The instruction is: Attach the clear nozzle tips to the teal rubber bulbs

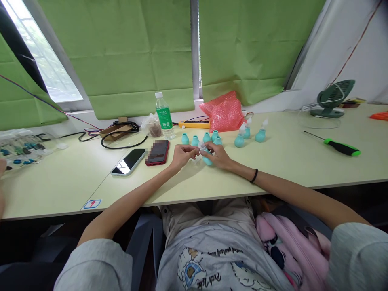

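My right hand (220, 155) is closed around a small turquoise vase-shaped base (207, 160), tilted just above the table. A whitish translucent piece (202, 144) shows at its upper end, between my two hands. My left hand (182, 157) pinches beside that piece; what its fingertips hold is too small to make out. Clear bits (196, 161) lie below the hands, partly hidden. Just behind stand several open turquoise bases (185, 139). To their right, three turquoise bases (260, 136) carry clear flame-shaped tips (265, 123).
Left of my hands lie a red-edged phone (162, 153) and a pale phone (129, 161). Behind are a water bottle (164, 117), black cables (130, 127) and pink bubble wrap (226, 113). A screwdriver (339, 146) and green fan (333, 99) sit right; bagged parts (21, 147) sit far left.
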`<state>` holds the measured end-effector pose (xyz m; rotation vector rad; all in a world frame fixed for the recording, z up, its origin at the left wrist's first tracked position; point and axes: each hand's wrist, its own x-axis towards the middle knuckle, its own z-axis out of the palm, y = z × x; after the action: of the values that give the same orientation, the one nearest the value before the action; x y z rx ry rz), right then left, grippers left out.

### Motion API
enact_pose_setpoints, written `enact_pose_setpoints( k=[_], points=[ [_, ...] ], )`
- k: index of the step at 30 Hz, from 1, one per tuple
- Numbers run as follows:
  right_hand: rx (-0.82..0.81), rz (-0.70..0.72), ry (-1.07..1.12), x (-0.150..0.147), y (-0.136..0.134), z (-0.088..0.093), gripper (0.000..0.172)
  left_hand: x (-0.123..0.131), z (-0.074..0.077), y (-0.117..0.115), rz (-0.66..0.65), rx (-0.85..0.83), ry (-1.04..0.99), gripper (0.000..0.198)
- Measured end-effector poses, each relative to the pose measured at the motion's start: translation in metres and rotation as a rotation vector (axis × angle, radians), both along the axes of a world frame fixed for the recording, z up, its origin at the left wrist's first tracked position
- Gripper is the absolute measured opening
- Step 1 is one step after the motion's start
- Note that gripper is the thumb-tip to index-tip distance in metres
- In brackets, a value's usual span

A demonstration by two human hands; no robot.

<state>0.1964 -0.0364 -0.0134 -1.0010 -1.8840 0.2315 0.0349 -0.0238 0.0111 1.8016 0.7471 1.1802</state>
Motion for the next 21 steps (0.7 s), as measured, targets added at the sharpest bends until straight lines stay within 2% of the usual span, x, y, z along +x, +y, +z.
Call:
enact_pose_setpoints(
  k=[4, 9, 13, 21],
  points=[
    [-0.006, 0.026, 0.018, -0.0005, -0.0017, 0.0007, 0.025, 0.0002, 0.0002, -0.0014, 0.015, 0.055, 0.008, 0.025],
    [-0.062, 0.058, 0.079, -0.0015, -0.0037, 0.0025, 0.027, 0.0007, 0.0009, -0.0022, -0.031, -0.013, -0.025, 0.025],
    [-0.103, 0.085, 0.152, -0.0026, -0.0055, 0.0025, 0.027, 0.0008, 0.002, -0.0044, -0.036, 0.001, -0.032, 0.024],
    [-0.091, 0.094, 0.171, -0.0036, -0.0082, 0.0038, 0.026, 0.0018, 0.0037, -0.0056, -0.039, -0.023, -0.05, 0.018]
  ],
)
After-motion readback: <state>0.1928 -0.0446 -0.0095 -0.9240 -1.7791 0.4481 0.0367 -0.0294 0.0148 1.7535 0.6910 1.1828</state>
